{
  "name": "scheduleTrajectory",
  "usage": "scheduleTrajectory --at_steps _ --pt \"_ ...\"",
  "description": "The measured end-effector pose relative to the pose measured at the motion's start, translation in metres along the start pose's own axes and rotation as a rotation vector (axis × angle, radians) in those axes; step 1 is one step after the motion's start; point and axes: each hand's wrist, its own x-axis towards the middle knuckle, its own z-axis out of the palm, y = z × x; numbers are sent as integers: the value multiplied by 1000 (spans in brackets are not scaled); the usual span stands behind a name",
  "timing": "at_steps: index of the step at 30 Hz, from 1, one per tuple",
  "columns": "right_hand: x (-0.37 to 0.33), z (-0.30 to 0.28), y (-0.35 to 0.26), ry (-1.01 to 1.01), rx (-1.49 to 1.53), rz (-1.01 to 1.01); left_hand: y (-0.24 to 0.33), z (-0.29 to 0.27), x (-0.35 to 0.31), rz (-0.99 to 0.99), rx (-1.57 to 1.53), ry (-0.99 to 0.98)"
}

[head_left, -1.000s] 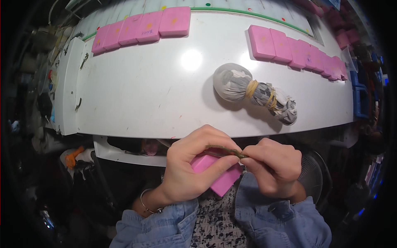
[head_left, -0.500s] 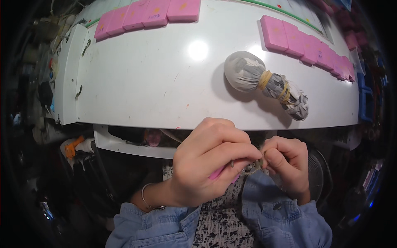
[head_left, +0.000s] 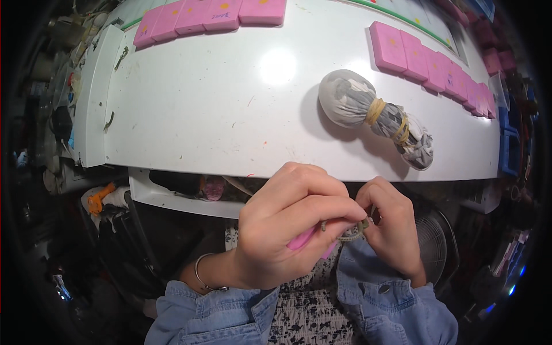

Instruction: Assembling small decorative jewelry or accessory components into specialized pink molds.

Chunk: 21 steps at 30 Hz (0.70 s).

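Note:
Just off the table's near edge, my left hand (head_left: 284,227) is closed, with a pink piece (head_left: 301,239) showing below its fingers. Its thumb and fingertips also pinch a small greenish ring-shaped piece (head_left: 349,234) with a beaded-looking edge. Curled in close on the right, my right hand (head_left: 394,227) has its thumb and finger at the ring's side, by a small green part. Whether it holds that same piece or something tiny is hidden by the fingertips. Most of the pink piece is covered by my left hand.
A rubber-banded cloth bundle with a rounded head (head_left: 371,118) lies on the white table (head_left: 195,115). Pink blocks stand in rows at the back left (head_left: 192,16) and back right (head_left: 414,54). Under the table's edge is an open drawer (head_left: 184,201); a fan (head_left: 431,244) stands at right.
My right hand has shifted slightly left and turned, its thumb now lower beside the ring. My left hand keeps nearly the same hold. The whole view has shifted a little.

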Motion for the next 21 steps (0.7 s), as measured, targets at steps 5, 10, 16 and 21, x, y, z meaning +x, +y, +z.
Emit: scheduleTrajectory --at_steps 5,10,16,21 --pt "-1 -6 0 46 54 -79 1 1 -1 -35 -19 -4" --pt "-1 -13 -20 98 794 22 -2 2 -1 -30 14 -3" --pt "4 -15 -24 -43 1062 174 -1 -2 0 76 139 -18" --pt "6 -8 -16 -145 1313 195 -2 -2 0 133 183 -12"
